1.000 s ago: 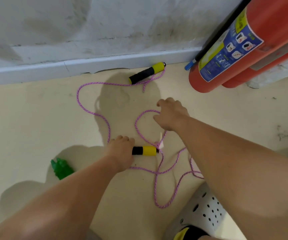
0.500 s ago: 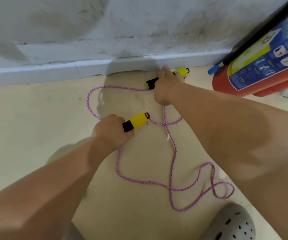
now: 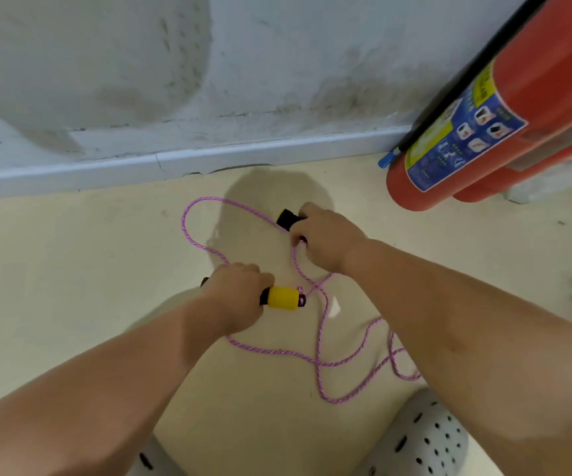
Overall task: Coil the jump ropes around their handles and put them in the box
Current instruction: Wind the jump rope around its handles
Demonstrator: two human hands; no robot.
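handles (image 3: 282,297) fill clenched left grip (image 3: 240,297) and right grip (image 3: 325,242).

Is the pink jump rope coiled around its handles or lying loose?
Loose. The pink braided jump rope sprawls in open loops on the floor; the left hand and right hand each grip one yellow-and-black handle, held apart.

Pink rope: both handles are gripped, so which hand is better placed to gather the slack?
Right, probably. The right hand is nearer the pink rope, whose loose loops lie under its forearm; the left hand grips the yellow-ended handle and could hold both.
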